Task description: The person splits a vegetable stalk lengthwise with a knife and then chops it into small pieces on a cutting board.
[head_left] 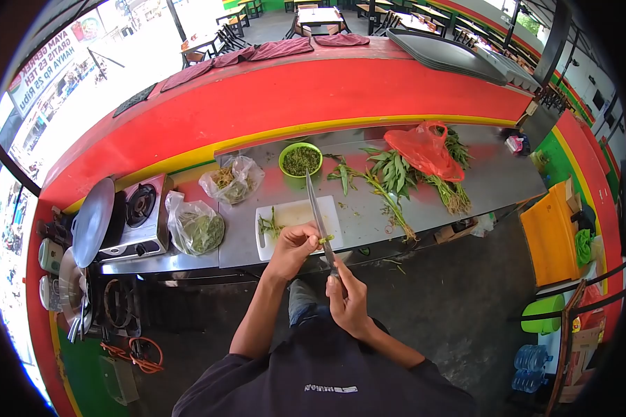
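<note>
My right hand [347,300] is closed round the handle of a long knife [317,208], whose blade points away from me over the white cutting board [299,213]. In my left hand [293,249], pinched between thumb and fingers, is a short piece of green stem [325,239] touching the blade. A few green sprigs [270,224] lie on the board's left part. Just beyond the board stands a green bowl [318,165] filled with chopped greens [300,160]. To its right, long leafy stalks [386,191] with roots are spread on the metal counter.
A red plastic bag [428,149] lies over more leafy bunches at the right. Two clear bags of greens, a nearer one [196,226] and a farther one [233,179], sit left of the board. Beyond them is a gas stove [140,215] with a large pan [94,221] leaning beside it.
</note>
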### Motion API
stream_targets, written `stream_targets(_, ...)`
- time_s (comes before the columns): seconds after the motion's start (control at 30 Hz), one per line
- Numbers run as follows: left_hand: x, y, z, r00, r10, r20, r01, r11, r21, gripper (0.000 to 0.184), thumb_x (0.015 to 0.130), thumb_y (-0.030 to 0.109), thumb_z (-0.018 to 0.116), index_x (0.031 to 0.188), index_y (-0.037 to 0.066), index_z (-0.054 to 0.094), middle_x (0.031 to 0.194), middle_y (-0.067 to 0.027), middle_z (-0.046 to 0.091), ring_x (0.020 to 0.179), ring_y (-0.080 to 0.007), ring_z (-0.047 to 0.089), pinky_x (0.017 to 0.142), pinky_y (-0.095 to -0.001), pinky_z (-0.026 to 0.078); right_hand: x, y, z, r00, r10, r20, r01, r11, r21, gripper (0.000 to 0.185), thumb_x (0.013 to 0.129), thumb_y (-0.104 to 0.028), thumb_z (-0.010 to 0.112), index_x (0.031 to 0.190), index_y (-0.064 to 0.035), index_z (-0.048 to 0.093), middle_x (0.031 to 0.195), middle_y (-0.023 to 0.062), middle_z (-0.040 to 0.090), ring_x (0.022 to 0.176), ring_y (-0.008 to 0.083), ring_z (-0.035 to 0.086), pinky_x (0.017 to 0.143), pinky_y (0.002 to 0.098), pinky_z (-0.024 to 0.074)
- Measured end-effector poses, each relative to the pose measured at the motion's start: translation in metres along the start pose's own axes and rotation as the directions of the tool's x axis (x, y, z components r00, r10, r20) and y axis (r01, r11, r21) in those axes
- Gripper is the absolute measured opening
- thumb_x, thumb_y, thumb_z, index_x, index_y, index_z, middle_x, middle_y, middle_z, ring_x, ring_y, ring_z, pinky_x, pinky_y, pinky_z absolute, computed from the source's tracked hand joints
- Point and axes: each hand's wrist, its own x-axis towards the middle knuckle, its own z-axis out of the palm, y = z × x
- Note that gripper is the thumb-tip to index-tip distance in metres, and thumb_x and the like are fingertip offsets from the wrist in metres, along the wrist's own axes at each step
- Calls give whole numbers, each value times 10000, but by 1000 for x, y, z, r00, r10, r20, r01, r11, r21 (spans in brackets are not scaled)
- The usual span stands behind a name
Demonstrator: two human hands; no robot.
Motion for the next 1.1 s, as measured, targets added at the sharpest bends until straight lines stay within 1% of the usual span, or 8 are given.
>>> stream_targets(0.1,-4,-4,-6,999,17,40,-16,999,-28,232,952,273,749,882,63,680,894,-35,593,799,-123,501,714,-275,398,-1,0,1,1000,3,12,-3,1000,9,431,987,-29,586,1391,108,527,1136,302,689,1027,360,726,866,366,557)
stream_targets(0.17,-6,-2,-7,996,40,85,-45,997,61,225,955,266,746,878,65,680,902,-34,592,790,-112,497,700,-262,398,1,-2,2,1000,-6,7,6,1000,8,433,985,-25,587,1392,109,527,1138,303,689,1031,367,724,867,368,557)
stream_targets(0.3,-12,-5,-1,996,16,83,-19,999,37,224,952,266,749,869,70,680,900,-30,590,783,-103,497,691,-251,403,8,-8,4,1000,-6,-15,6,1000,29,434,984,-22,586,1396,102,528,1144,305,688,1036,378,722,868,374,559)
stream_targets(0.47,-15,-7,-3,999,30,-23,-31,999,-12,238,941,282,760,851,78,676,880,-30,587,808,-115,506,696,-246,413,11,-12,8,999,-43,10,44,999,-12,437,984,-23,585,1396,107,522,1164,310,682,1042,389,719,868,381,561)
stream_targets(0.57,-13,-4,-7,997,65,-47,-65,998,14,245,938,286,763,841,83,666,862,-27,581,813,-129,501,703,-264,402,9,-11,12,999,-47,27,47,999,-22,435,985,-26,585,1393,111,522,1170,311,680,1044,389,718,869,381,561)
stream_targets(0.9,-9,-3,-12,992,118,-40,-119,993,-25,247,938,317,762,895,88,680,861,-31,581,816,-137,503,735,-295,400,-1,-3,16,999,-42,33,42,999,-19,427,991,-33,581,1390,108,527,1151,297,688,983,357,730,843,361,560)
stream_targets(1.0,-13,-5,-11,994,83,-65,-83,997,3,223,949,310,752,912,99,690,887,-33,589,830,-139,518,754,-299,415,-2,-2,14,999,-9,34,9,1000,-1,427,992,-31,580,1393,107,525,1140,293,690,973,342,731,828,354,560)
stream_targets(1.1,-15,-4,-11,994,70,-80,-75,995,-62,207,955,296,746,925,97,697,921,-31,596,841,-137,538,755,-291,429,-1,-2,14,1000,4,30,-4,1000,17,427,993,-28,580,1395,106,523,1135,293,691,964,324,733,808,343,560)
